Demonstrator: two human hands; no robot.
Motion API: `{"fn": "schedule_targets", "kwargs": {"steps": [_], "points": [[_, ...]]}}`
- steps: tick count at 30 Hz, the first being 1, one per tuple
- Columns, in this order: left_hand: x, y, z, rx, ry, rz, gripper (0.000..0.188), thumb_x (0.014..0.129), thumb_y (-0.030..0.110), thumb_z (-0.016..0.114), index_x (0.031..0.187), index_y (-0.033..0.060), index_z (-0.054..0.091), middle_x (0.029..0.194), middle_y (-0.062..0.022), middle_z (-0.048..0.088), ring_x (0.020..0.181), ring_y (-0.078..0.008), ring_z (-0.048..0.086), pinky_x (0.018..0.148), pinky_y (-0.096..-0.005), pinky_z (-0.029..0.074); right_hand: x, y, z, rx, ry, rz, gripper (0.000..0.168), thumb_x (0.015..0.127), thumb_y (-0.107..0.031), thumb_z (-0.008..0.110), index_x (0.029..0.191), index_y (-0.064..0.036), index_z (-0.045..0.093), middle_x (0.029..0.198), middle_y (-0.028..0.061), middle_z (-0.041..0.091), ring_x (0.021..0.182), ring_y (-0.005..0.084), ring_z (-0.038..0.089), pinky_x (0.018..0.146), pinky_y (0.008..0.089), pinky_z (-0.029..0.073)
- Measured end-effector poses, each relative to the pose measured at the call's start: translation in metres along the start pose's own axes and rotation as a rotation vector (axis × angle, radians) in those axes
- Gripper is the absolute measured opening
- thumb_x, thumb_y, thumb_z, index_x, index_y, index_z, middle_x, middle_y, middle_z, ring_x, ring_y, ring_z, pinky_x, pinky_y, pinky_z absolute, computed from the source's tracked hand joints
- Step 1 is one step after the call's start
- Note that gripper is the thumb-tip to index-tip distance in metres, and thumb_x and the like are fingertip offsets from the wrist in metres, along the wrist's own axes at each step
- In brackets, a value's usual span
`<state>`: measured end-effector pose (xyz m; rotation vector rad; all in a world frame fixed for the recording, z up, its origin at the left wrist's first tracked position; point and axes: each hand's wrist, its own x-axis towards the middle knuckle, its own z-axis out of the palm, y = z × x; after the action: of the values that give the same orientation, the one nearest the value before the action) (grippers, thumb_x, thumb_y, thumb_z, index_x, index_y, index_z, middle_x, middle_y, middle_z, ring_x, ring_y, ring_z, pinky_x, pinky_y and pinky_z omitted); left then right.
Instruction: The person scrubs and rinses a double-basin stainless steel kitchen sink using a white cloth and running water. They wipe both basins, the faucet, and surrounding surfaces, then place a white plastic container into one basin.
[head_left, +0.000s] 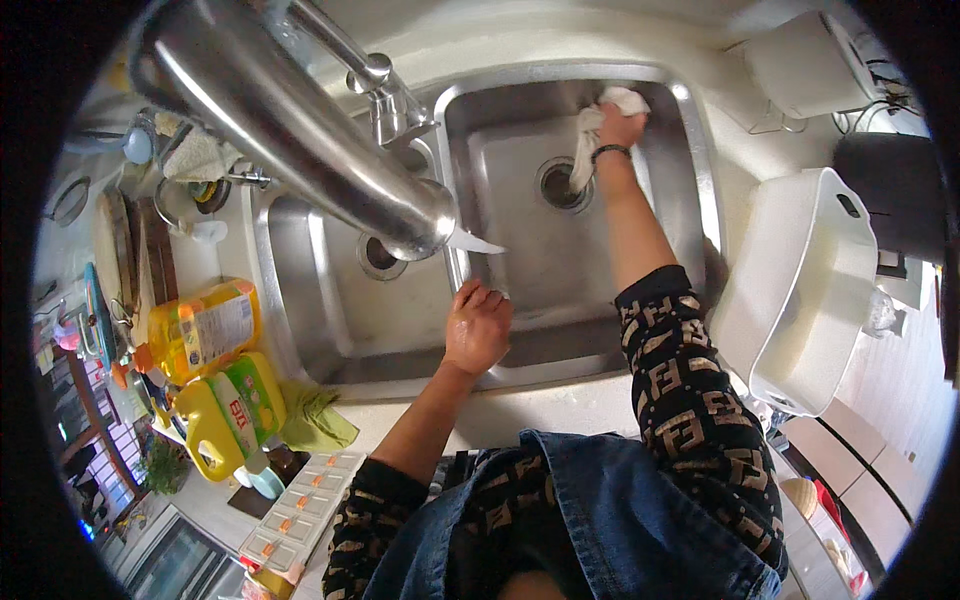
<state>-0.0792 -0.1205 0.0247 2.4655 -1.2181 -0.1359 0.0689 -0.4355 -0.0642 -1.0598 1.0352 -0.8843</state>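
Note:
My right hand (622, 129) holds a white cloth (589, 142) against the far right part of the right sink basin (517, 292). The cloth's loose end hangs down to the drain (564, 184). My left hand (478, 326), wet and with fingers curled in, is over the near end of the divider between the basins. Nothing shows in it, though its palm is hidden. Above the left basin (390, 322) a thick stainless steel faucet spout (300, 135) looms close to the camera. A whitish pointed shape (476, 241) at its tip may be water; I cannot tell.
Left of the sink stand a bottle of orange liquid (202, 330), a yellow-green detergent jug (232, 416) and a green cloth (319, 420). A white plastic tub (802, 292) is on the right, below a paper roll (806, 67). A chrome tap (394, 112) rises behind the divider.

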Motion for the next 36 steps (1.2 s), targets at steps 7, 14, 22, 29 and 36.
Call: {"fn": "schedule_targets", "kwargs": {"steps": [7, 14, 22, 29, 36], "points": [[0.007, 0.003, -0.003, 0.005, -0.04, 0.029, 0.009, 0.062, 0.008, 0.056, 0.071, 0.0094, 0.056, 0.076, -0.0047, 0.055, 0.086, -0.0216, 0.053, 0.096, -0.0369, 0.033, -0.106, 0.055, 0.041, -0.768, -0.718, -0.738, 0.039, 0.068, -0.022, 0.065, 0.102, -0.007, 0.054, 0.116, 0.0193, 0.045, 0.096, 0.0367, 0.051, 0.082, 0.045, 0.043], [0.005, 0.004, -0.003, -0.08, 0.059, -0.026, 0.023, 0.068, 0.009, 0.059, 0.091, 0.0072, 0.054, 0.104, -0.007, 0.053, 0.101, -0.0244, 0.049, 0.098, -0.0413, 0.031, -0.144, 0.086, -0.037, -0.875, -1.088, -0.291, 0.045, 0.069, -0.034, 0.063, 0.099, -0.003, 0.054, 0.107, 0.0192, 0.054, 0.099, 0.0354, 0.051, 0.082, 0.0418, 0.043], [0.005, 0.003, 0.001, -0.062, 0.161, -0.036, 0.048, 0.078, 0.014, 0.057, 0.123, 0.0071, 0.044, 0.135, -0.0075, 0.035, 0.128, -0.0263, 0.027, 0.103, -0.0416, 0.025, -0.217, 0.042, -0.146, -1.11, -1.784, -0.464, 0.039, 0.074, -0.03, 0.056, 0.103, -0.004, 0.055, 0.1, 0.0191, 0.059, 0.095, 0.0332, 0.054, 0.08, 0.0409, 0.044], [0.005, 0.003, 0.005, -0.004, 0.104, -0.012, 0.026, 0.081, 0.017, 0.054, 0.104, 0.0067, 0.057, 0.126, -0.0067, 0.044, 0.124, -0.0243, 0.032, 0.105, -0.0405, 0.022, -0.186, -0.052, -0.182, -1.598, -1.46, -0.05, 0.046, 0.07, -0.036, 0.055, 0.1, -0.002, 0.055, 0.096, 0.0202, 0.06, 0.091, 0.0345, 0.057, 0.079, 0.0398, 0.044], [-0.003, -0.007, 0.02, -0.049, 0.167, 0.006, 0.018, 0.077, 0.014, 0.053, 0.091, 0.0066, 0.061, 0.113, -0.0067, 0.054, 0.119, -0.0235, 0.039, 0.103, -0.0411, 0.025, -0.102, -0.057, -0.195, -2.349, -0.945, 0.061, 0.038, 0.075, -0.029, 0.05, 0.108, -0.011, 0.06, 0.111, 0.0126, 0.059, 0.102, 0.0295, 0.056, 0.086, 0.0441, 0.044]]}}
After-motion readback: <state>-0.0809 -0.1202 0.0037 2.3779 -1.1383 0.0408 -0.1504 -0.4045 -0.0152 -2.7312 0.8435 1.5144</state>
